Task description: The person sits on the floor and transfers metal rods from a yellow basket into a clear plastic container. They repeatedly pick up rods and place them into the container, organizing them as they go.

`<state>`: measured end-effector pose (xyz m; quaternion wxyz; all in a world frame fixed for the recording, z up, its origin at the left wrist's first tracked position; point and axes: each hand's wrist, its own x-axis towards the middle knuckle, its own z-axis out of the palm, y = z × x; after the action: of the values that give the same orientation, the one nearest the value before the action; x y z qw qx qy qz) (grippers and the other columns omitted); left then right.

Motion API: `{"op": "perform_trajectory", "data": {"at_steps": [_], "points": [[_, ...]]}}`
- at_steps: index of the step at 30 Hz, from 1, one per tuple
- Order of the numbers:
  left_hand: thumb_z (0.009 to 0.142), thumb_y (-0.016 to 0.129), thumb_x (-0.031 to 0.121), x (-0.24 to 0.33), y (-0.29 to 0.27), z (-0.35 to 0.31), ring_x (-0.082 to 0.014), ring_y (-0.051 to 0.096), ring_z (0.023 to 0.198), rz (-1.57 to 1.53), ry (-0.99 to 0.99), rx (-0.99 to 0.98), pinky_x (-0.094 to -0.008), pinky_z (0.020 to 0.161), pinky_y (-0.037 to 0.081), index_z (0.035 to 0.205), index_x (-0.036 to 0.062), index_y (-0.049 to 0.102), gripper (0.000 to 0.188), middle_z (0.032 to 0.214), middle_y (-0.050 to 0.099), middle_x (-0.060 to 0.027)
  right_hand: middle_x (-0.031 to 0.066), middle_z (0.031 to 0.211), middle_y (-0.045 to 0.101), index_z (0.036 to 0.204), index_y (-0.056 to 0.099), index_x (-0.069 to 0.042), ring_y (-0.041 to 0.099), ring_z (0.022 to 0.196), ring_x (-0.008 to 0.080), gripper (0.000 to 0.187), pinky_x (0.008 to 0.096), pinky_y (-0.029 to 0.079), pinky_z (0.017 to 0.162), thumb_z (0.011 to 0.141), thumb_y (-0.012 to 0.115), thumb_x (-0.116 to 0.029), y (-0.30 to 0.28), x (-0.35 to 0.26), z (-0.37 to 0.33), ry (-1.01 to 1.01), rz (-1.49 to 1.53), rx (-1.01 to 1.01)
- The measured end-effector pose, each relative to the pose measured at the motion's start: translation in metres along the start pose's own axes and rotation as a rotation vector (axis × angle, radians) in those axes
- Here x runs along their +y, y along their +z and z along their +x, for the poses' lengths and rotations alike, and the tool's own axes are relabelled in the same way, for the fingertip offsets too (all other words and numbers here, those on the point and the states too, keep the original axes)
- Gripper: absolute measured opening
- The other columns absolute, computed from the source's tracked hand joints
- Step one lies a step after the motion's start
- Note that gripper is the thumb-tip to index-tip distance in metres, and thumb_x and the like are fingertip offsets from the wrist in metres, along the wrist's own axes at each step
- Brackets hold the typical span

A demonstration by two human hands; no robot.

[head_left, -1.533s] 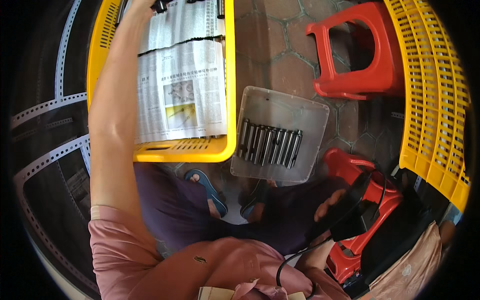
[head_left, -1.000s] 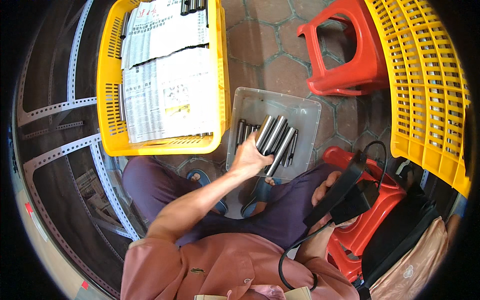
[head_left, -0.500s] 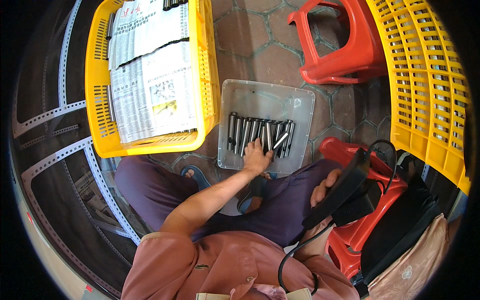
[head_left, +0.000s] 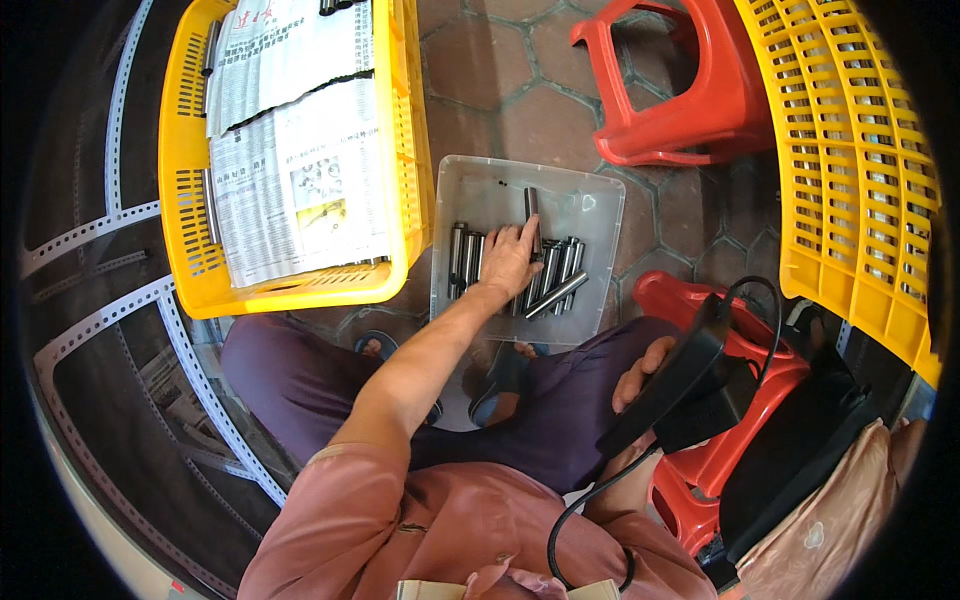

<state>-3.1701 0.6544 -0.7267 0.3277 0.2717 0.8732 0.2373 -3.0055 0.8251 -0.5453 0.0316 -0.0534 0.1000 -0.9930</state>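
Steel pins (head_left: 545, 275) lie side by side in the clear plastic tray (head_left: 590, 205) on the paved floor, between the yellow crate (head_left: 185, 200) lined with newspaper (head_left: 295, 190) and the red stool (head_left: 690, 100). Our left hand (head_left: 508, 262) is down on the row, fingers (head_left: 524, 232) spread and curled over the pins, the forefinger touching one pin (head_left: 531, 205) that stands apart and points up the tray; we cannot tell whether any pin is truly gripped yet. To do this well, we judge it best to pinch one pin near its middle, lifting it straight so the neighbours do not roll. Our right hand (head_left: 642, 372) rests on our lap, fingers closed loosely beside a black device (head_left: 680, 375) with a cable.
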Motion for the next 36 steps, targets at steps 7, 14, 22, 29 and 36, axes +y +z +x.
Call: {"op": "perform_trajectory", "data": {"at_steps": [7, 14, 22, 29, 36], "points": [[0.091, 0.064, 0.046, -0.016, -0.001, 0.003, -0.0390, 0.062, 0.107, -0.113, 0.040, 0.146, -0.0499, 0.105, 0.039, 0.132, 0.0056, 0.048, 0.060, 0.110, 0.067, -0.0207, 0.0412, 0.120, 0.056, 0.134, 0.039, 0.009, 0.060, 0.113, 0.0489, 0.051, 0.0581, 0.047, 0.093, 0.102, 0.050, -0.029, -0.014, -0.010, -0.017, 0.113, -0.051, -0.021], [0.081, 0.071, 0.020, -0.002, 0.004, 0.039, -0.0416, 0.065, 0.101, -0.240, -0.143, 0.170, -0.0514, 0.101, 0.041, 0.119, 0.0025, 0.053, 0.046, 0.103, 0.069, -0.0239, 0.0394, 0.117, 0.058, 0.132, 0.042, 0.009, 0.063, 0.110, 0.0466, 0.051, 0.0556, 0.050, 0.089, 0.100, 0.055, -0.029, -0.004, -0.004, 0.003, 0.092, -0.110, 0.000], [0.076, 0.065, -0.003, 0.000, -0.037, -0.033, -0.0503, 0.059, 0.104, -0.310, -0.038, 0.255, -0.0541, 0.090, 0.049, 0.138, 0.0009, 0.038, 0.067, 0.119, 0.055, -0.0310, 0.0376, 0.116, 0.060, 0.131, 0.045, 0.009, 0.065, 0.108, 0.0443, 0.052, 0.0534, 0.053, 0.086, 0.097, 0.061, -0.027, -0.003, 0.004, 0.006, 0.051, -0.165, 0.051], [0.077, 0.068, -0.003, -0.035, -0.033, -0.075, -0.0491, 0.061, 0.099, 0.078, -0.147, 0.014, -0.0535, 0.083, 0.054, 0.145, 0.0080, 0.034, 0.077, 0.113, 0.050, -0.0268, 0.0327, 0.117, 0.060, 0.130, 0.045, 0.011, 0.065, 0.105, 0.0437, 0.055, 0.0537, 0.054, 0.083, 0.093, 0.067, -0.024, 0.040, 0.003, 0.056, 0.112, -0.141, 0.118], [0.077, 0.063, -0.004, -0.021, -0.053, -0.084, -0.0506, 0.064, 0.091, -0.041, -0.265, -0.062, -0.0527, 0.081, 0.055, 0.151, 0.0138, 0.026, 0.085, 0.114, 0.049, -0.0305, 0.0305, 0.117, 0.060, 0.127, 0.047, 0.013, 0.067, 0.102, 0.0436, 0.054, 0.0534, 0.056, 0.078, 0.093, 0.067, -0.024, 0.013, 0.004, 0.023, 0.096, -0.150, 0.086]]}}
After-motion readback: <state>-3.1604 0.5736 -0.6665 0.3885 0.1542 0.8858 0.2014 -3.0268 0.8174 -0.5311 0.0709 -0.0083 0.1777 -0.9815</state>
